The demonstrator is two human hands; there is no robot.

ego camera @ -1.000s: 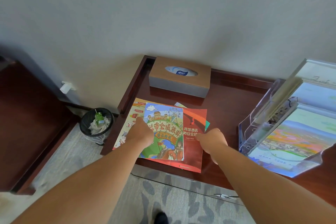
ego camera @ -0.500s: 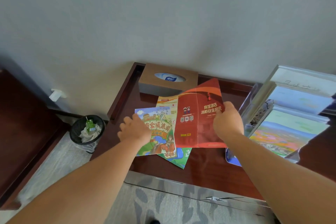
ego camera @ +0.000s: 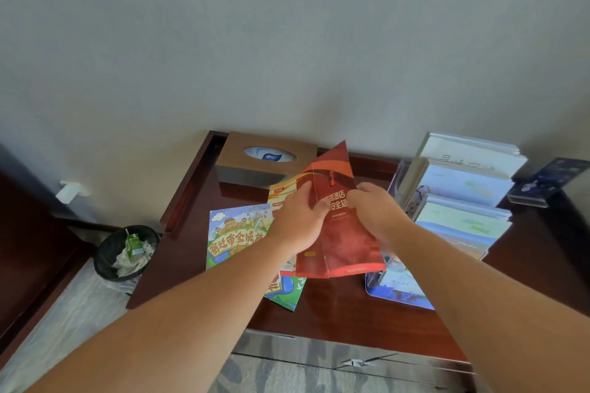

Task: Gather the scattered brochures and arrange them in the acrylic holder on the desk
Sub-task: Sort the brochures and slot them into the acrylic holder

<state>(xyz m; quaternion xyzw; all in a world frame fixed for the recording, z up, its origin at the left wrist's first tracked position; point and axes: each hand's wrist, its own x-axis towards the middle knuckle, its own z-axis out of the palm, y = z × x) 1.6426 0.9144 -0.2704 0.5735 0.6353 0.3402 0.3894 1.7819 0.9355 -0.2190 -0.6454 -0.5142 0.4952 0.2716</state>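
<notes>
Loose brochures: three, namely one red brochure (ego camera: 341,242) (held up), one cartoon brochure (ego camera: 238,238), one green brochure (ego camera: 287,292). One acrylic holder (ego camera: 399,182), one tissue box (ego camera: 268,159).

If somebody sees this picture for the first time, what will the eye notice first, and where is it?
First comes the red brochure, lifted above the middle of the desk and gripped by the left hand and the right hand. Next, the cartoon map brochure lies flat to its left, and the acrylic holder stands full at the right.

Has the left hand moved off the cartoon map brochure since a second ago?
Yes. The left hand has left the cartoon map brochure lying on the desk and gone right, toward the acrylic holder, gripping the red brochure.
</notes>
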